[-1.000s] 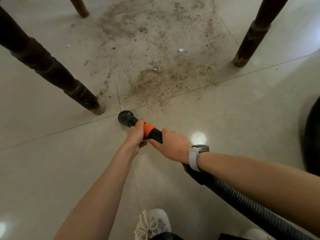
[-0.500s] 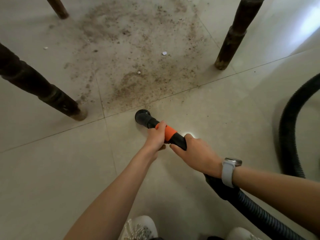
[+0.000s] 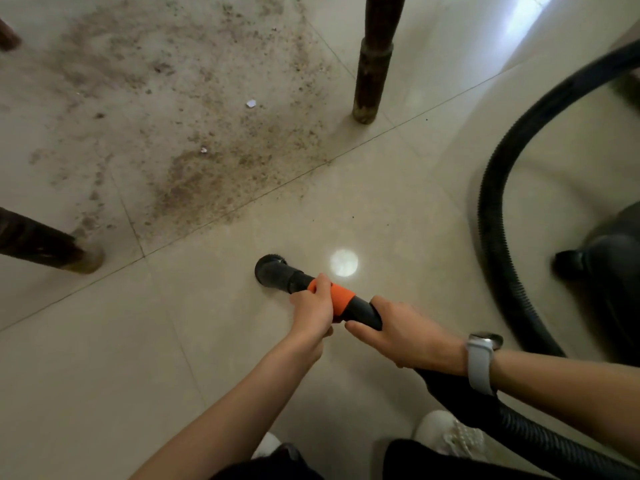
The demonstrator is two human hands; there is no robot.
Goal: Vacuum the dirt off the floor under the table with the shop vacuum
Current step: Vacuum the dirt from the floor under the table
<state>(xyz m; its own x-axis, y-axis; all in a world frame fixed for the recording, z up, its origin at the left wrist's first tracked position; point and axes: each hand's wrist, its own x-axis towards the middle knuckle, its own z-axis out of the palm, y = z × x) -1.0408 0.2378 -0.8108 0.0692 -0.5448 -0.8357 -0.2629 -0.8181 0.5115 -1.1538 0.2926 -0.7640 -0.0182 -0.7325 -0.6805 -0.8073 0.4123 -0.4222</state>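
Brown dirt (image 3: 194, 140) lies spread over the pale tiles between the table legs, with small white scraps in it. The black vacuum nozzle (image 3: 273, 271) with an orange collar (image 3: 341, 299) rests on a bare tile just short of the dirt's near edge. My left hand (image 3: 311, 313) grips the nozzle at the orange collar. My right hand (image 3: 405, 332), with a watch on the wrist, grips the black tube behind it. The ribbed black hose (image 3: 495, 216) loops from under my right arm round to the right.
Dark wooden table legs stand at the upper middle (image 3: 372, 74) and the left edge (image 3: 45, 242), a third at the far left top (image 3: 7, 38). The dark vacuum body (image 3: 609, 271) sits at the right. My white shoes (image 3: 446, 434) show at the bottom.
The view has swung left to right, so the legs and dirt sit further left. The nozzle has drawn back from the dirt's edge, and more hose and the vacuum body appear at right.
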